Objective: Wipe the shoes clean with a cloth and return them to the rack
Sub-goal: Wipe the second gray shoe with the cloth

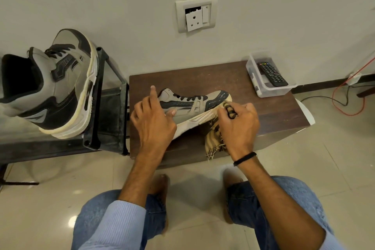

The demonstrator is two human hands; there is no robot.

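Note:
A grey and black sneaker (190, 105) lies tilted on its side on the dark wooden table (203, 79), toe pointing right. My left hand (151, 122) grips its heel end, thumb on the side and index finger raised. My right hand (238, 126) holds a beige and black striped cloth (215, 140) bunched against the sole edge near the toe; the fringed end hangs over the table's front. The matching sneaker (58, 85) stands on the black metal rack (105, 111) at the left, toe toward the wall.
A clear plastic box (261, 89) holding a black remote sits at the table's back right corner. A wall socket is above the table. Red and black cables trail on the floor at right. My knees and feet are below the table's front edge.

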